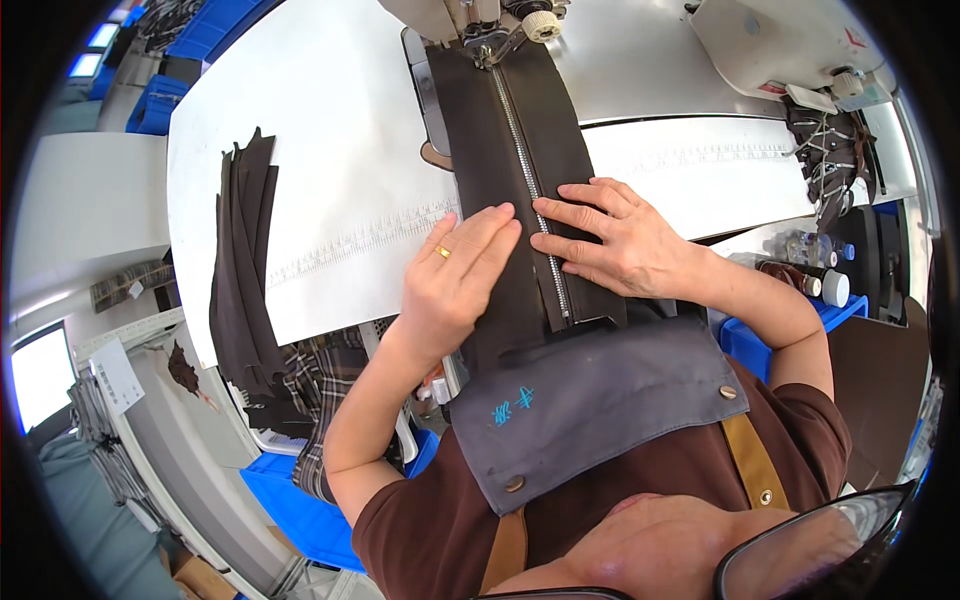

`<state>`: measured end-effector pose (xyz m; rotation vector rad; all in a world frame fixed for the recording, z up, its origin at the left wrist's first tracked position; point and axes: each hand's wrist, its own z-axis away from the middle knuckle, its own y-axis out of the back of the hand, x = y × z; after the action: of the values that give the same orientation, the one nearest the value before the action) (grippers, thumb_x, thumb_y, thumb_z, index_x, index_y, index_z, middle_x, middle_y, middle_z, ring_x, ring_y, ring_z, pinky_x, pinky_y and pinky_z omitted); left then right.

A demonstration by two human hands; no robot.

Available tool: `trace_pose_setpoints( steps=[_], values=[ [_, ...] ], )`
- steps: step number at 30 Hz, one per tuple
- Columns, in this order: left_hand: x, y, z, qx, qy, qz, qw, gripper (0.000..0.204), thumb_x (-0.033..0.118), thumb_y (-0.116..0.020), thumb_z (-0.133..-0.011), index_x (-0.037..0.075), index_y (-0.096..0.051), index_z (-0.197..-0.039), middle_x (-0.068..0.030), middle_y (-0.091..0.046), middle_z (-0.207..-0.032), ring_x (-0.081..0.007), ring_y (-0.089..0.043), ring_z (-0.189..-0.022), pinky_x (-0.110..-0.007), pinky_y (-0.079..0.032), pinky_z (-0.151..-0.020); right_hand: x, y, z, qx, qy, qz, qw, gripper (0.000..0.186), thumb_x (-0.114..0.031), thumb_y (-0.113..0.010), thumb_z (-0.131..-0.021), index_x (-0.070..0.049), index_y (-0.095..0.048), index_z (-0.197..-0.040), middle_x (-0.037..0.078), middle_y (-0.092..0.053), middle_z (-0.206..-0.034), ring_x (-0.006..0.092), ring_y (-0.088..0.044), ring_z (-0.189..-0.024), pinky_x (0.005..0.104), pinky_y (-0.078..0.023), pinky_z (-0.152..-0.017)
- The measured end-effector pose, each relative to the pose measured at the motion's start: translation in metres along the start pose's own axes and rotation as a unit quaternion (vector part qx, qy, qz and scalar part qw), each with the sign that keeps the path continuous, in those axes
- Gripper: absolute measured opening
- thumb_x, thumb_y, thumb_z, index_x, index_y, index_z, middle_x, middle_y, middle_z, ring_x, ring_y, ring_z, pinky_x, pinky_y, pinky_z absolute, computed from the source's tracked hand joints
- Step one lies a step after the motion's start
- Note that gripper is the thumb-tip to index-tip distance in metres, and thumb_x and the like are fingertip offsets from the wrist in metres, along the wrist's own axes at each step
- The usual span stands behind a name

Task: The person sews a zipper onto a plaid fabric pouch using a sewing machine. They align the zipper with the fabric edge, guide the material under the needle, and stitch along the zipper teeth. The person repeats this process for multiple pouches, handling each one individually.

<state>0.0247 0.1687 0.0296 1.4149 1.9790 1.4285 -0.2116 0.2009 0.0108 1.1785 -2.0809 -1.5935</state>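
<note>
A long dark brown fabric piece runs from the needle area of a sewing machine toward my body. Down its middle lies a silver-toothed metal zipper; the far end sits under the presser foot. Lying along the fabric's left part, my left hand has its fingers stretched and close together, a ring on one of them. My right hand rests across the right part with fingers spread, their tips at the zipper teeth. Neither hand grips anything. The near end of the fabric meets my grey apron.
Dark fabric strips are stacked at the white table's left edge, above plaid cloth. Bundled dark pieces lie far right. Bottles stand near a blue bin at right; another blue bin is lower left.
</note>
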Motion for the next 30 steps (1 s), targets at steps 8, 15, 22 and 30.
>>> trace_pose_setpoints(
  steps=[8,15,22,30],
  values=[
    [0.0,-0.018,-0.001,-0.016,-0.001,-0.015,1.0,0.029,0.007,-0.057,-0.074,0.002,-0.061,-0.102,-0.0094,-0.063,-0.11,-0.02,-0.062,-0.1,-0.042,-0.04,-0.092,0.001,0.0,0.001,-0.011,-0.007,-0.013,1.0,0.041,-0.025,-0.069,-0.076,-0.013,-0.06,-0.114,0.007,-0.051,-0.126,0.0264,-0.048,-0.113,0.0414,-0.039,-0.096],
    [-0.007,-0.012,-0.001,-0.061,0.0,0.008,0.998,0.031,0.002,-0.055,-0.075,0.006,-0.062,-0.105,-0.0048,-0.061,-0.114,-0.0185,-0.06,-0.101,-0.048,-0.035,-0.098,0.0,0.002,0.0,-0.025,-0.028,-0.022,0.999,0.049,-0.025,-0.068,-0.077,-0.01,-0.056,-0.122,0.007,-0.05,-0.128,0.0256,-0.048,-0.114,0.0408,-0.039,-0.096],
    [-0.041,-0.009,-0.014,-0.081,-0.026,0.051,0.995,0.037,-0.003,-0.055,-0.072,0.009,-0.063,-0.106,-0.0009,-0.062,-0.113,-0.017,-0.057,-0.102,-0.052,-0.033,-0.099,0.002,0.006,-0.002,-0.031,-0.02,-0.029,0.999,0.045,-0.024,-0.069,-0.076,-0.013,-0.059,-0.119,0.006,-0.051,-0.127,0.0244,-0.048,-0.114,0.0393,-0.039,-0.095],
    [-0.096,-0.04,-0.091,0.017,-0.018,0.033,0.999,0.031,-0.004,-0.051,-0.078,0.008,-0.061,-0.105,-0.0038,-0.065,-0.101,-0.0233,-0.059,-0.091,-0.038,-0.043,-0.083,0.003,0.008,-0.007,-0.027,-0.015,-0.047,0.998,0.041,-0.024,-0.069,-0.075,-0.011,-0.061,-0.113,0.006,-0.053,-0.121,0.0237,-0.049,-0.11,0.0382,-0.039,-0.091]
  ],
)
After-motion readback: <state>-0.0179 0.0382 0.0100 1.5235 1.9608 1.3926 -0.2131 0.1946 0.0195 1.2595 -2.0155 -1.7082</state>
